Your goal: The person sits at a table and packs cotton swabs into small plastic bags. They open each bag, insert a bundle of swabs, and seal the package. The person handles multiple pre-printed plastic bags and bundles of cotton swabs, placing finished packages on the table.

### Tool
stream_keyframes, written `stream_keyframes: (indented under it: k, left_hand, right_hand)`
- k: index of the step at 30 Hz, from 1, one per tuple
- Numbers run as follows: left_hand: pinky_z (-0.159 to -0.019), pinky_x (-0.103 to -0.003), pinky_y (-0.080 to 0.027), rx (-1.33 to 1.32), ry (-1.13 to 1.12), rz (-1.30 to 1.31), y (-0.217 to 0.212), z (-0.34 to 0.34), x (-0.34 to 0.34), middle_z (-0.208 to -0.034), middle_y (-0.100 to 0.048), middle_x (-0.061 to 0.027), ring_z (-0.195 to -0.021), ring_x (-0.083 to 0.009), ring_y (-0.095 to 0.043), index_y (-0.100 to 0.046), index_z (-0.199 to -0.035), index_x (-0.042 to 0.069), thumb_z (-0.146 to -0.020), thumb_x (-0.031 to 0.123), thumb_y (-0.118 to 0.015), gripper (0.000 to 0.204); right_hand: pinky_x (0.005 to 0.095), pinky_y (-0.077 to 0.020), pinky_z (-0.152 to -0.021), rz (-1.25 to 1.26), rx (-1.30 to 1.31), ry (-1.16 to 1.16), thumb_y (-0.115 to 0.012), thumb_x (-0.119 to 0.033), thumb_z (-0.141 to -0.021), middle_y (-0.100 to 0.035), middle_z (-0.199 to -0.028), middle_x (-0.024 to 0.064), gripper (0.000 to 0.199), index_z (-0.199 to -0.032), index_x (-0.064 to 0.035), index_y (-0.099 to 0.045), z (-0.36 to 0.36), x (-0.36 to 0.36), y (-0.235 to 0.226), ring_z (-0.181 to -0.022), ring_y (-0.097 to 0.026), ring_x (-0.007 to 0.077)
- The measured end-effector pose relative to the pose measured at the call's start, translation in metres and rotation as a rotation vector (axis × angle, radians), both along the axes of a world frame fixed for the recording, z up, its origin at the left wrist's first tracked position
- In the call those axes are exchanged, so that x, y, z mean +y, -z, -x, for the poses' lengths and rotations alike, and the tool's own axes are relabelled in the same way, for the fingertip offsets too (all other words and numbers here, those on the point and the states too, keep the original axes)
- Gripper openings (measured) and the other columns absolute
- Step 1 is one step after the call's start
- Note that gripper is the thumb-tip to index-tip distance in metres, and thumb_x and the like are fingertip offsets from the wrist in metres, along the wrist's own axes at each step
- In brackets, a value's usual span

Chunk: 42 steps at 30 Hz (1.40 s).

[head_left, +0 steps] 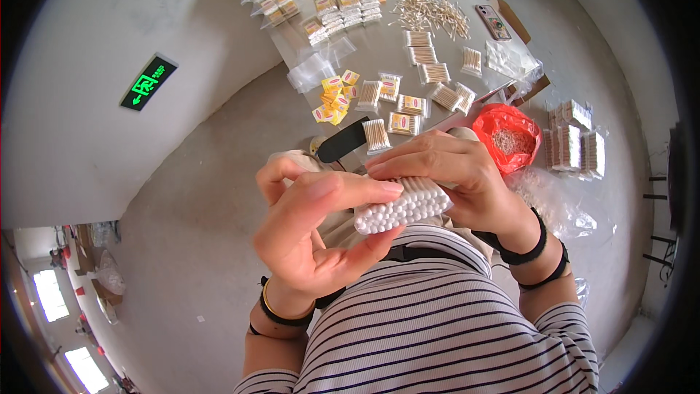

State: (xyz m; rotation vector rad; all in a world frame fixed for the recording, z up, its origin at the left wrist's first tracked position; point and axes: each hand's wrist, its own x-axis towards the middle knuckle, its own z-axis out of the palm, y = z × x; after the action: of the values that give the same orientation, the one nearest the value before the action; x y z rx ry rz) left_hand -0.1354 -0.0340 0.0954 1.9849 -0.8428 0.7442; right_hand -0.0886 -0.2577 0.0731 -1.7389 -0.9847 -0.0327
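Note:
Close in front of my chest I hold a clear bag of cotton swabs [405,209], its white tips turned toward me. My left hand [310,208] pinches its left end between thumb and fingers. The fingers of my right hand [456,171] are bent over its far side and right end; part of that grip is hidden behind the bag. Just beyond my hands, on the table, lie a small bag of swabs [376,136] and several swab packs with yellow cards [403,123]. A pile of loose yellow cards [335,102] is to their left.
On the metal table [379,51] are stacked carded packs [346,7], loose swabs [434,13], empty clear bags [321,66] and a phone [493,22]. A red plastic bag of swabs [507,135] stands right of my right hand. More bundled swabs [572,138] sit farther right.

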Motion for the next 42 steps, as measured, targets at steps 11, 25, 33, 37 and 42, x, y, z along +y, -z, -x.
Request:
stream_keyframes:
  k: [11, 25, 33, 37, 42]
  left_hand:
    - [-0.078, -0.036, -0.039, -0.036, -0.035, -0.077, 0.001, -0.001, 0.003, -0.098, -0.075, -0.0068, -0.073, -0.0134, -0.064, -0.028, -0.147, 0.005, -0.08, 0.016, -0.088, 0.091]
    - [-0.093, -0.04, -0.032, 0.015, -0.03, 0.113, 0.005, 0.003, -0.005, -0.099, -0.08, -0.0056, -0.078, -0.0138, -0.07, -0.041, -0.146, 0.01, -0.078, 0.01, -0.09, 0.084]
    - [-0.071, -0.034, -0.036, -0.065, -0.06, -0.092, 0.002, 0.001, 0.005, -0.097, -0.077, -0.0055, -0.071, -0.0126, -0.064, -0.026, -0.15, 0.01, -0.08, 0.022, -0.091, 0.097]
    - [-0.072, -0.034, -0.037, -0.061, -0.033, -0.107, 0.0, 0.003, 0.007, -0.097, -0.076, -0.0052, -0.075, -0.0132, -0.068, -0.025, -0.15, 0.01, -0.079, 0.022, -0.092, 0.098]
    - [-0.082, -0.036, -0.037, 0.012, 0.023, 0.033, 0.005, 0.007, 0.006, -0.103, -0.076, -0.0044, -0.082, -0.0152, -0.071, -0.045, -0.142, 0.011, -0.078, 0.017, -0.091, 0.079]
  right_hand:
    - [0.0442, -0.0528, -0.09, -0.157, -0.094, 0.076, -0.086, -0.021, -0.084, -0.06, -0.121, 0.016, 0.033, -0.109, -0.0079, -0.069, 0.007, -0.004, -0.023, -0.113, -0.064, 0.035]
    - [0.0375, -0.0499, -0.079, -0.055, -0.447, 0.141, -0.079, -0.015, -0.073, -0.062, -0.108, 0.0064, 0.028, -0.101, -0.0135, -0.074, 0.011, 0.002, -0.023, -0.096, -0.063, 0.0263]
    - [0.0347, -0.0493, -0.075, -0.086, -0.501, 0.173, -0.077, -0.018, -0.071, -0.064, -0.104, 0.0049, 0.032, -0.102, -0.0116, -0.073, 0.012, 0.003, -0.021, -0.09, -0.064, 0.0241]
    - [0.0393, -0.0497, -0.077, -0.048, -0.371, 0.13, -0.079, -0.015, -0.082, -0.065, -0.108, 0.0073, 0.03, -0.11, -0.008, -0.072, 0.013, 0.0, -0.028, -0.092, -0.064, 0.0248]
    - [0.0331, -0.0465, -0.07, 0.0, -0.456, 0.143, -0.08, -0.017, -0.072, -0.068, -0.1, 0.0036, 0.04, -0.11, -0.0068, -0.073, 0.011, -0.001, -0.03, -0.084, -0.063, 0.0218]
